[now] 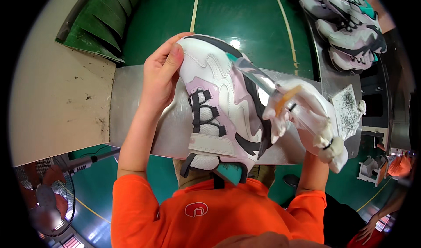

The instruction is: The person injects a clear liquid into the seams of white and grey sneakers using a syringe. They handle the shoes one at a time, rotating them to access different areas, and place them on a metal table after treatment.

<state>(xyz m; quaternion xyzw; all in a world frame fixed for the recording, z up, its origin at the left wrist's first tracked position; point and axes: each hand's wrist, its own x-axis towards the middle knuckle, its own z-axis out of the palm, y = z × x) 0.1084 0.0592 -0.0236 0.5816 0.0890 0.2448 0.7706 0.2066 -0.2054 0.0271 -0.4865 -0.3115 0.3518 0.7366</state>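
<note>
A white, lilac and black sneaker (210,88) is held up over the metal table, its toe pointing away from me and its teal-lined opening toward my chest. My left hand (163,70) grips it at the toe, thumb on the upper and fingers around the far side. My right hand (313,105), in a white glove, is closed around a long clear tool (258,77) with a shiny flat shaft. An orange-tan band crosses the tool, and white cloth is tied at its back end. The tool's front end is at the sneaker's right side near the toe; whether it touches cannot be made out.
More sneakers (351,26) lie on a metal shelf at the far right. A black-speckled white pad (345,107) rests beside my right hand. Green flaps (103,17) hang at the far left. A fan (48,195) stands lower left. Another person's hand (368,230) shows lower right.
</note>
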